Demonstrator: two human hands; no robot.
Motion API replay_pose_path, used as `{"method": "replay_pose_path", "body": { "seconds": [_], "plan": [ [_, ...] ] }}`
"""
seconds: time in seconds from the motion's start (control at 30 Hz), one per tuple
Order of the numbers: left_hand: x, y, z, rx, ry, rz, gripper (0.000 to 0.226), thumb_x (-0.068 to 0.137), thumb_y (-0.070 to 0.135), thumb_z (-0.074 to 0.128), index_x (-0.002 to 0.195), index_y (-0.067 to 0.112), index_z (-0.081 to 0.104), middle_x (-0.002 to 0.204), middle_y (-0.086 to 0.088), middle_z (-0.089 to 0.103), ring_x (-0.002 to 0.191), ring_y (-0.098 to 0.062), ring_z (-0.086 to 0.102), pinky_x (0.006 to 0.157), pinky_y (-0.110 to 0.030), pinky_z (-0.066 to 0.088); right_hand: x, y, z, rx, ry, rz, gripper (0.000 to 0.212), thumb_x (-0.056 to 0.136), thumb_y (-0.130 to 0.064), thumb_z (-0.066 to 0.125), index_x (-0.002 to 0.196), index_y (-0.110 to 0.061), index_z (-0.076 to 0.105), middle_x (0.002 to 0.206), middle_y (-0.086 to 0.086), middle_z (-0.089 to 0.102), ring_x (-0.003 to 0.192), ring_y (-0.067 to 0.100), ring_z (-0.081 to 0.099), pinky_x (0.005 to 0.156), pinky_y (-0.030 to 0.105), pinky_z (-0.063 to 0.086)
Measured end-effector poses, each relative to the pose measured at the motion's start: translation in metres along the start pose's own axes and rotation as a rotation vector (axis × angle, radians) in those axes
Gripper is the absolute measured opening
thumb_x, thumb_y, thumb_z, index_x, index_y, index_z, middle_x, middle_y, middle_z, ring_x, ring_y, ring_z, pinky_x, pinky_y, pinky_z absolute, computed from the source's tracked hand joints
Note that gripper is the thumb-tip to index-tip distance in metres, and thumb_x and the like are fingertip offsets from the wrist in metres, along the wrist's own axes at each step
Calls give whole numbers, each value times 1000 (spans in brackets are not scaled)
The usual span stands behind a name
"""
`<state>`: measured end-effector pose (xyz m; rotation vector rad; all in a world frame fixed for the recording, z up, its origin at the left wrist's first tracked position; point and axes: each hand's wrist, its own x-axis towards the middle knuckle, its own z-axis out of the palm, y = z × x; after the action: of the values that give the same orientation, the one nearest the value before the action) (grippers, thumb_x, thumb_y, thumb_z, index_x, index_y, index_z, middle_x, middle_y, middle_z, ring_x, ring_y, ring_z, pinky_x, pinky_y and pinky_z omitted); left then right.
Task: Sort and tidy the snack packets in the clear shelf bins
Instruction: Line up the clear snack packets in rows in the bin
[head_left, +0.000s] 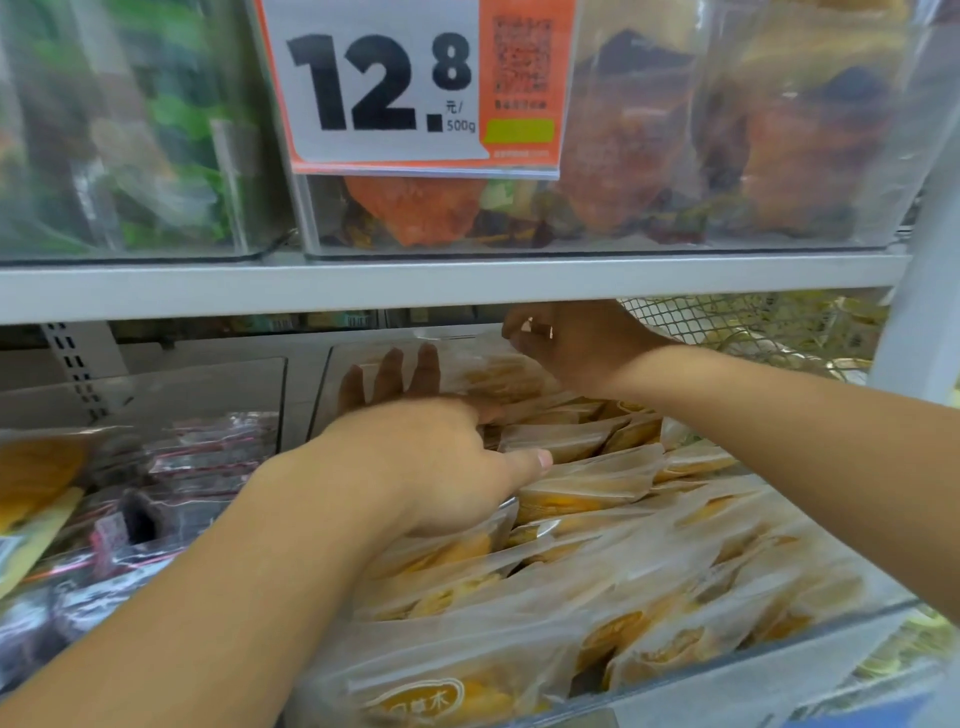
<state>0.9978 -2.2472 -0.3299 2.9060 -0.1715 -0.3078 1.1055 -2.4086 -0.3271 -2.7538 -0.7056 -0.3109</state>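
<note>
The frosted yellow snack packets lie stacked on edge in the middle clear bin on the lower shelf, their long edges running left to right. The left hand lies among the rear packets, fingers curled down between them, thumb out; whether it holds one I cannot tell. The right hand hovers above the back row, fingers loosely curled, seemingly holding nothing, and is nearer the rearmost packet.

Above bin: shelf edge hangs low over the packets.
Right: wire mesh blocks.
</note>
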Motion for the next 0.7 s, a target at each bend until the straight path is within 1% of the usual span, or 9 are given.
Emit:
{"method": "replay_pose_path", "body": {
  "seconds": [0.07, 0.13, 0.23, 0.33, 0.4, 0.47, 0.53, 0.6, 0.7],
  "plan": [
    [-1, 1, -1, 1, -4, 3, 76, 84, 86, 33, 150, 49, 34, 161, 13, 33, 146, -19, 32, 121, -44, 23, 1, 5, 3, -38, -24, -37, 21, 96, -40, 60, 114, -31, 67, 108, -10, 56, 97, 13, 53, 84, 27, 40],
    [-1, 1, -1, 16, -6, -3, 77, 84, 87, 31, 150, 48, 34, 159, 13, 35, 144, -18, 35, 119, -44, 27, 3, 5, 2, -63, -23, -81, 17, 92, -37, 67, 108, -33, 67, 105, -14, 56, 98, 12, 53, 89, 29, 44],
    [-3, 4, -2, 39, -11, -22, 78, 85, 86, 30, 150, 43, 38, 155, 11, 41, 137, -18, 42, 114, -40, 34, 10, 1, 4, 19, -27, -125, 17, 89, -29, 72, 103, -34, 62, 91, -15, 56, 89, 12, 56, 82, 29, 46],
    [-4, 7, -2, 50, -14, -37, 78, 86, 85, 29, 148, 39, 41, 153, 9, 44, 135, -18, 44, 111, -39, 36, 21, -1, 12, -31, -77, -150, 14, 90, -20, 71, 100, -29, 72, 104, -8, 66, 98, 16, 62, 84, 27, 47],
    [-4, 7, -3, 58, -13, -49, 80, 85, 86, 29, 147, 38, 42, 153, 8, 44, 134, -18, 44, 111, -38, 36, 21, 4, 10, -93, -89, -143, 20, 91, -10, 66, 100, -26, 74, 109, -3, 69, 99, 17, 63, 86, 28, 50],
    [-4, 6, -3, 64, -14, -53, 82, 84, 87, 28, 149, 39, 40, 154, 9, 42, 136, -18, 43, 113, -39, 35, 16, 10, 0, -130, -107, -128, 21, 93, -10, 62, 108, -23, 71, 111, -7, 64, 99, 15, 60, 90, 30, 50],
    [-4, 6, -2, 63, -8, -43, 82, 83, 88, 27, 152, 44, 34, 160, 11, 34, 144, -17, 35, 117, -40, 29, 11, 15, -12, -187, -121, -136, 21, 95, -11, 62, 112, -19, 69, 111, -7, 61, 98, 14, 57, 93, 28, 48],
    [-4, 6, -2, 68, -2, -46, 81, 84, 87, 27, 153, 46, 29, 164, 10, 25, 150, -18, 24, 119, -40, 21, 10, 19, -17, -243, -105, -148, 21, 94, -8, 62, 111, -17, 71, 115, -2, 65, 99, 18, 60, 95, 31, 51],
    [-3, 6, -1, 75, -3, -54, 80, 84, 87, 26, 153, 47, 28, 166, 8, 22, 152, -19, 19, 119, -40, 18, 10, 16, -12, -213, -142, -151, 21, 94, -9, 64, 112, -17, 72, 117, -1, 68, 102, 17, 63, 96, 33, 53]
  ]
}}
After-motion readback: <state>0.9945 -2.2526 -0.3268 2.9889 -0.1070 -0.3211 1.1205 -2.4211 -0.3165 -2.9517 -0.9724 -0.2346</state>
